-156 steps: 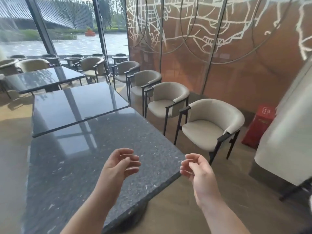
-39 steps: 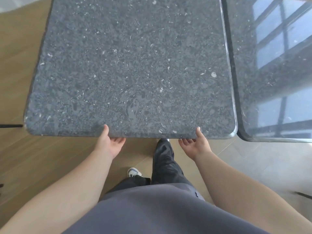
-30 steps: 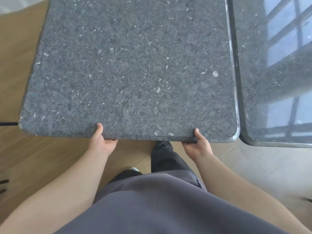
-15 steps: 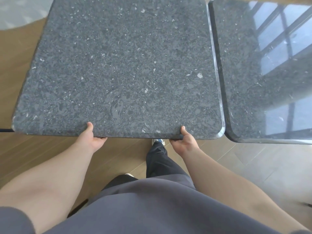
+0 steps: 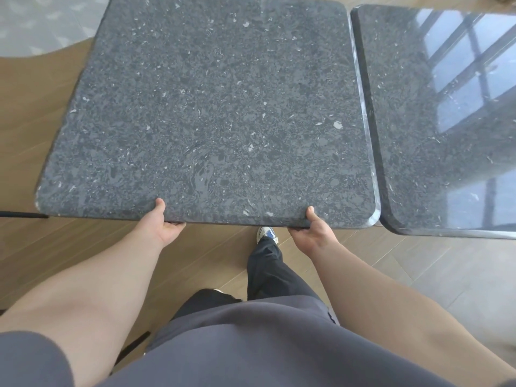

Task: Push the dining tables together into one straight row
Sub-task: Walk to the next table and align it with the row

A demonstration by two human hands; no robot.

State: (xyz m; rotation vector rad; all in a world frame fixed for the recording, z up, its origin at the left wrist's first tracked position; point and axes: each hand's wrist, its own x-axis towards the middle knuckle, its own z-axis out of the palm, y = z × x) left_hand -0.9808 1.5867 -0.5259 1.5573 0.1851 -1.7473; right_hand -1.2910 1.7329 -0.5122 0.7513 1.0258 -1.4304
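We grip the near edge of the dark speckled square stone desk (image 5: 212,107) with both hands: our left hand (image 5: 163,226) and right hand (image 5: 314,233) each lay a thumb on top and curl the fingers under the rim. Just beyond our right hand, a second glossy dark stone desk (image 5: 446,121) stands beside it, a narrow gap between their edges. Below our hands lies the wooden floor (image 5: 69,247).

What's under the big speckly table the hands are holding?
Under the speckled table only the near edge shows: fingers of the left hand and right hand curl beneath it, and a shoe pokes out. The tabletop hides its base.
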